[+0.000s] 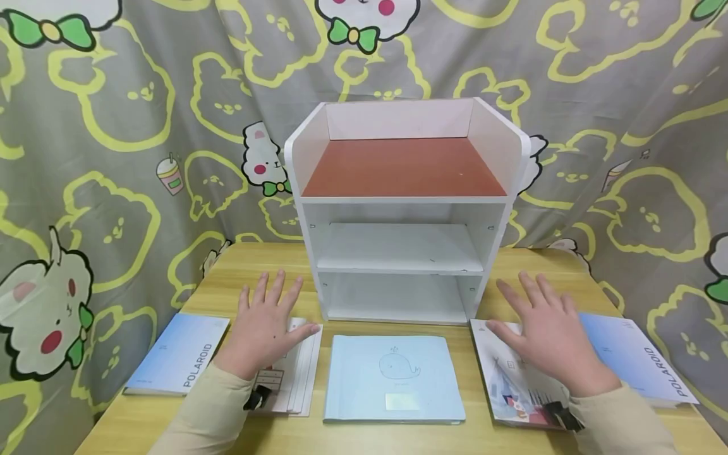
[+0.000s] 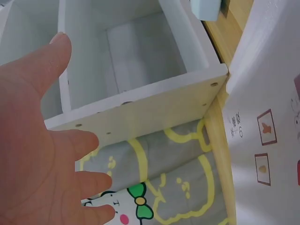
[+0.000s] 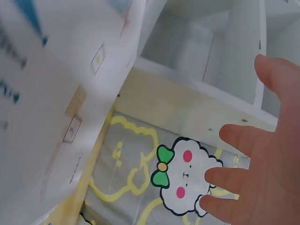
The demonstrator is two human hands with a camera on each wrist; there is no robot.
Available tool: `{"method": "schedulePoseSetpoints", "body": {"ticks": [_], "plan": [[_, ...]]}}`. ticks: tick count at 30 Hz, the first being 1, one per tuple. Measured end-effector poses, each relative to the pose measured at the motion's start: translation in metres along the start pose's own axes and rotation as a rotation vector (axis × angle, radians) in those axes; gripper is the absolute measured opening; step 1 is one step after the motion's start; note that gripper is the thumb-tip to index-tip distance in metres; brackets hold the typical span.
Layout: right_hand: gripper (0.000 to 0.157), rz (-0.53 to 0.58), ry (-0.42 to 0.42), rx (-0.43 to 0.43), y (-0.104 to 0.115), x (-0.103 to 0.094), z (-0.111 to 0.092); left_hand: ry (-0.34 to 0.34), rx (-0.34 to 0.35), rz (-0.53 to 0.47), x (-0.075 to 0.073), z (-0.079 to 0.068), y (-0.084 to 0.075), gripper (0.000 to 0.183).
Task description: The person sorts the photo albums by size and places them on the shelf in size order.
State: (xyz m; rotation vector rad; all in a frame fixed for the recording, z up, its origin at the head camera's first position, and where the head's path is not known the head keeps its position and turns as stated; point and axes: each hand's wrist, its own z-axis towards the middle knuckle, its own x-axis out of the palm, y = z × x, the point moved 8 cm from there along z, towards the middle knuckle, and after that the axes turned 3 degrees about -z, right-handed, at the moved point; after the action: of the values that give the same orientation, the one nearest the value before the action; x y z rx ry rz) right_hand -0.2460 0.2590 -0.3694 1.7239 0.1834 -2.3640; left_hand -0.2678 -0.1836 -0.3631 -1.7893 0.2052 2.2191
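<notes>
My left hand spreads its fingers above a white illustrated book, holding nothing. On the other side, my right hand is likewise spread over a picture-covered book with nothing in its grasp. Between them a light blue book with a whale drawing lies flat on the table. Blue-and-white POLAROID albums lie outermost, one at the left and one at the right. In the wrist views, the left hand and right hand have their fingers extended.
A white shelf unit with a reddish-brown top panel stands at the back of the wooden table. Its two lower compartments face me. A patterned grey curtain hangs behind and along both sides.
</notes>
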Motion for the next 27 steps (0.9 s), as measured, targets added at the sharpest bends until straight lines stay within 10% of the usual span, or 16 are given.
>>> {"method": "schedulePoseSetpoints", "body": {"ticks": [14, 27], "plan": [[0.079, 0.154, 0.044, -0.056, 0.029, -0.007, -0.007, 0.062, 0.044, -0.103, -0.003, -0.006, -0.017, 0.101], [0.069, 0.492, 0.206, -0.070, 0.053, 0.006, -0.012, 0.208, 0.051, -0.453, 0.006, -0.015, -0.035, 0.093]]}}
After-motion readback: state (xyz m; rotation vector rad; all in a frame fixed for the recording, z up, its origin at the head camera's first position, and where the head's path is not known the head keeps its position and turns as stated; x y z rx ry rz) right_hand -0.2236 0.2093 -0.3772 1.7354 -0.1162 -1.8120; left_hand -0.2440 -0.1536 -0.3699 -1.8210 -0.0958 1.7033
